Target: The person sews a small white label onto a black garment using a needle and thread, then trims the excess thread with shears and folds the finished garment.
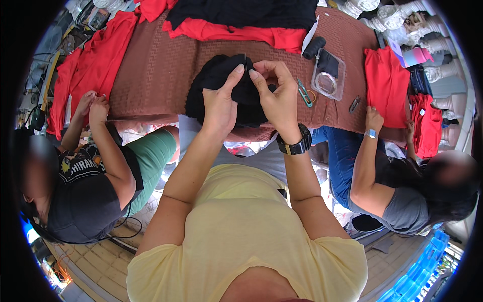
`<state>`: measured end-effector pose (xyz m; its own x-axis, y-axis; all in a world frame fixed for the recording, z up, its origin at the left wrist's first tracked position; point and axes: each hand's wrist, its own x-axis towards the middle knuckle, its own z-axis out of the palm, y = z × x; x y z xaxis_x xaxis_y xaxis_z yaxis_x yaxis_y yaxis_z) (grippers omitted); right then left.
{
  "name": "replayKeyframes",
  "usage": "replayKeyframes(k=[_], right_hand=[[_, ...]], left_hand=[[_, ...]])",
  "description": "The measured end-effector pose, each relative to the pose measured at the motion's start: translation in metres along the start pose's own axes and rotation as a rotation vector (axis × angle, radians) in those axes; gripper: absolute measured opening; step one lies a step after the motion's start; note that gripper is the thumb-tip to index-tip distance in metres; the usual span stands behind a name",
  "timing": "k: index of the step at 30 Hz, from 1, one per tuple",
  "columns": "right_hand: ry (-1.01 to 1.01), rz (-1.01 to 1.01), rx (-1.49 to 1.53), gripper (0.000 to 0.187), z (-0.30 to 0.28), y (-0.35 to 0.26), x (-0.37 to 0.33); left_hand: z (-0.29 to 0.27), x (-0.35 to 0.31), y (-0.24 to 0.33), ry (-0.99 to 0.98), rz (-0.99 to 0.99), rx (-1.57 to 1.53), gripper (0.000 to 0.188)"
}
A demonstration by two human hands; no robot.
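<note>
A bunched black garment lies on the brown-covered table in front of me. My left hand grips it from the left, thumb pressed on an edge of the cloth. My right hand pinches the same edge close by, its thumb almost meeting the left one. A raised strip of the black fabric stands between the two thumbs. Fingers of the left hand are mostly hidden behind the cloth. Right of my right hand lies a pair of green-handled thread snips.
A clear plastic box with a ring-shaped roll, a black thread spool and a small dark tool lie on the brown cover. Red garments and a black one surround it. Co-workers sit at both sides, handling red cloth.
</note>
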<state>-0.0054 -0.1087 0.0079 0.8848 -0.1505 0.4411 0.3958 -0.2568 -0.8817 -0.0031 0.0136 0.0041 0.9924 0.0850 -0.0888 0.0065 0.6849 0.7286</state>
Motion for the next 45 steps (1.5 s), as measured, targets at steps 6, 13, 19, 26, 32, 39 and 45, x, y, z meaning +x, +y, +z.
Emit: replayKeyframes(k=[6,13,19,26,32,39,45], right_hand=[[-0.004,0.109,0.117,0.010,0.004,0.002,0.000],[-0.155,0.376,0.613,0.018,-0.016,0.010,0.013],[-0.117,0.328,0.365,0.018,-0.021,0.004,0.010],[-0.035,0.071,0.044,0.012,-0.010,0.000,0.007],[-0.070,-0.110,-0.113,0.010,-0.011,-0.004,0.011],[-0.237,0.172,0.218,0.015,-0.021,0.007,0.018],[-0.302,0.292,0.448,0.015,-0.025,0.015,0.021]], left_hand=[[0.001,-0.002,-0.002,-0.027,0.040,-0.002,0.018],[0.001,-0.004,0.000,-0.039,0.028,0.011,0.017],[0.002,-0.004,0.000,-0.037,0.016,0.010,0.019],[0.003,-0.007,0.001,-0.044,0.039,0.044,0.022],[-0.004,-0.007,-0.006,-0.040,0.081,0.047,0.020],[0.002,-0.008,-0.003,-0.043,0.058,0.102,0.016],[-0.004,-0.005,-0.007,-0.096,0.029,0.059,0.016]])
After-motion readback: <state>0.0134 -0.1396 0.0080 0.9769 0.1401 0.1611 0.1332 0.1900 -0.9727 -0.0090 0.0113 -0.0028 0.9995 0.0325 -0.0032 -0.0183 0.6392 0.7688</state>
